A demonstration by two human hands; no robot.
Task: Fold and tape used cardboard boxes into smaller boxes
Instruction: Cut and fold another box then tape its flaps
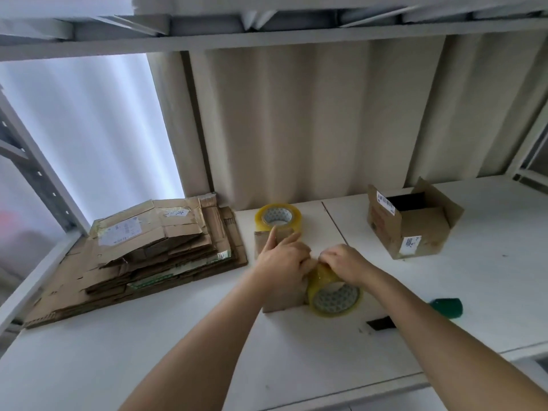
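Small box (274, 280) at table centre is being pinned flat by the left hand (283, 256) while the tape roll (333, 295), at its 3 o'clock, is being gripped by the right hand (345, 264), likely for sealing the seam.

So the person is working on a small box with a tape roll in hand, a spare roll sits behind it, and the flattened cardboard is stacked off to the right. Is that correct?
Not quite. The head view shows the stack of flattened cardboard lying to the left of the small box, not the right; the open box is on the right. The rest holds: the right hand holds a tape roll, and a spare roll sits behind.
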